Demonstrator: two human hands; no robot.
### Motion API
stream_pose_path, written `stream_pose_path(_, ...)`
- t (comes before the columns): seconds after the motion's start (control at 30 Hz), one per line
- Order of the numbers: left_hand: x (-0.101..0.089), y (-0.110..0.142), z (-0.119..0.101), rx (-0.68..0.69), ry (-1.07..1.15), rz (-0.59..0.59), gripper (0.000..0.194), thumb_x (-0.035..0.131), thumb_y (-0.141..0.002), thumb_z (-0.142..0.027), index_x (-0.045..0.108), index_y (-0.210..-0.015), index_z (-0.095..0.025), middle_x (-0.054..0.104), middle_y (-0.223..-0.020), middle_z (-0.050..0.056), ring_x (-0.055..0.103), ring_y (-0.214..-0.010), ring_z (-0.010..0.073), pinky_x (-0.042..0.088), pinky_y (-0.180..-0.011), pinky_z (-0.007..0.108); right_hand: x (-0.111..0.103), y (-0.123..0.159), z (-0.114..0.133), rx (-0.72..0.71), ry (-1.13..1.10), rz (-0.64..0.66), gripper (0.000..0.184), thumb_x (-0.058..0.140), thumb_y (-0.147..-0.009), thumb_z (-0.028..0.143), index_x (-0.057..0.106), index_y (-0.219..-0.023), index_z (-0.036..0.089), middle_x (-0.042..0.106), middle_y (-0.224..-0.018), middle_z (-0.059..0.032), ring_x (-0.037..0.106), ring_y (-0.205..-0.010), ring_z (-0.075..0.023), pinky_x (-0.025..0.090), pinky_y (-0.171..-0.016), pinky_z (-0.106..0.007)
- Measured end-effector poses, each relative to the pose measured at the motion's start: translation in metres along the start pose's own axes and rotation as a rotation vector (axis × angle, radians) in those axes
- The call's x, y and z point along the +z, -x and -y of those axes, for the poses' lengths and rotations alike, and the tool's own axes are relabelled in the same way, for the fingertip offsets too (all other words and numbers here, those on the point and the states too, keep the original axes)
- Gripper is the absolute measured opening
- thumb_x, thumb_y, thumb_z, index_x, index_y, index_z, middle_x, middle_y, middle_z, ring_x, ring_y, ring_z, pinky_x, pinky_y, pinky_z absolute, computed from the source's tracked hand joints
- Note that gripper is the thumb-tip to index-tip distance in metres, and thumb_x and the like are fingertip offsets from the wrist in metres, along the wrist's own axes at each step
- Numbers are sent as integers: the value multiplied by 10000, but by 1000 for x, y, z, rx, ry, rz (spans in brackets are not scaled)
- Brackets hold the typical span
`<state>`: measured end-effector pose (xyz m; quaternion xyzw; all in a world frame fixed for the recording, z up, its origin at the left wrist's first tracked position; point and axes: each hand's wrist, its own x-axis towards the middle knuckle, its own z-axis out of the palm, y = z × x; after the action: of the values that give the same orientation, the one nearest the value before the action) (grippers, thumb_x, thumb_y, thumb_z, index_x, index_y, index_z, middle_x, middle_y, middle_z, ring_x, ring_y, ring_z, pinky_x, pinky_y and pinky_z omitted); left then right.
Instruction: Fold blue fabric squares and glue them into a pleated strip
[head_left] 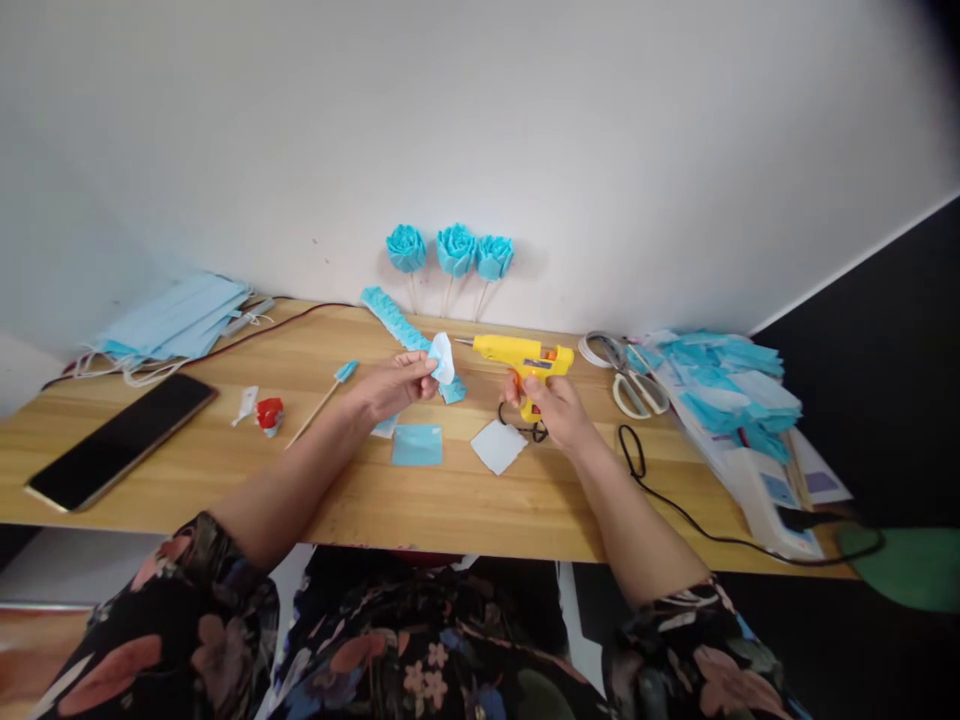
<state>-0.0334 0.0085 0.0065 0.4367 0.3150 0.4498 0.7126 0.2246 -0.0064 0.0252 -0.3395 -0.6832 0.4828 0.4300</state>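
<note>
Pinched in my left hand (399, 387) is a small curved fabric petal (442, 358), pale blue and white. My right hand (555, 405) is wrapped round the handle of a yellow glue gun (517, 352); its metal nozzle points left, a little apart from the petal. Below my hands lie a blue fabric square (417, 445) and a whitish square (499, 446). A gathered blue strip (394, 318) runs behind my left hand. Left of that hand, a stick with a small blue tip (346, 371) rests on the table.
Three blue fabric flowers (456, 250) on sticks lean at the wall. Face masks (180, 318), a phone (124, 440) and a red wrapper (269, 414) are on the left. Scissors (637, 390), blue scraps (727, 380) and a power strip (772, 500) with the black cord (690, 508) are right.
</note>
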Motion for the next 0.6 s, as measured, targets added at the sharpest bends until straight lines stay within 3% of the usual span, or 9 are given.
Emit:
stream_pose_path(0.27,-3,-1,1,-19,-13,3,387,866,-675,-430,581,-634,-171,545,-533,-28,496,-523,90,350,-563,255,2,-1,-4,58,60,-67,565,617,-801,744,565,-605,216,530,-614,-18,546,-642,-169,529,-729,-349)
stream_pose_path(0.6,0,0,0,-37,-8,-26,435,912,-599,-449,585,-609,-163,555,-526,-27,492,-510,84,348,-558,249,-6,-4,-5,44,56,-108,567,662,-778,726,556,-576,207,540,-581,-4,565,-616,-149,517,-660,-311)
